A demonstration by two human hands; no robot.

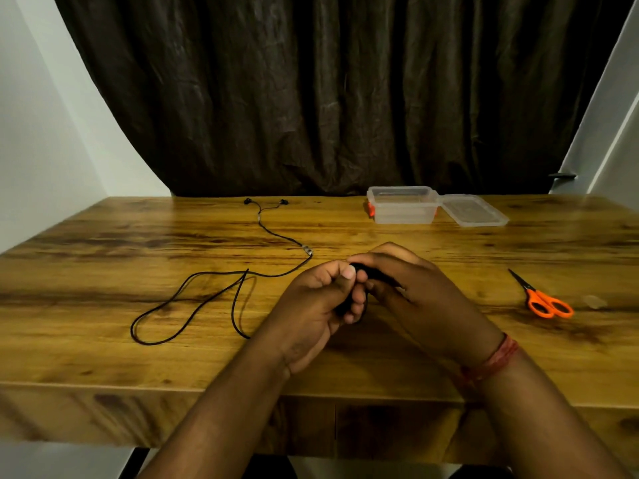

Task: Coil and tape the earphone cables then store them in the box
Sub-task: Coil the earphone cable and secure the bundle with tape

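Observation:
Over the middle of the table, my left hand (316,300) and my right hand (418,288) meet and together grip a small black object (375,274). The fingers hide most of it, so I cannot tell whether it is coiled cable or tape. A black earphone cable (193,299) lies loose on the table to the left of my hands. Its two earbuds (264,202) sit near the far edge, and it does not reach my hands. A clear plastic box (403,205) stands open at the back right, with its lid (473,210) lying flat beside it.
Orange-handled scissors (543,299) lie shut on the right of the wooden table (103,361). A small clear scrap (593,300) lies just right of them. A dark curtain hangs behind the table's far edge.

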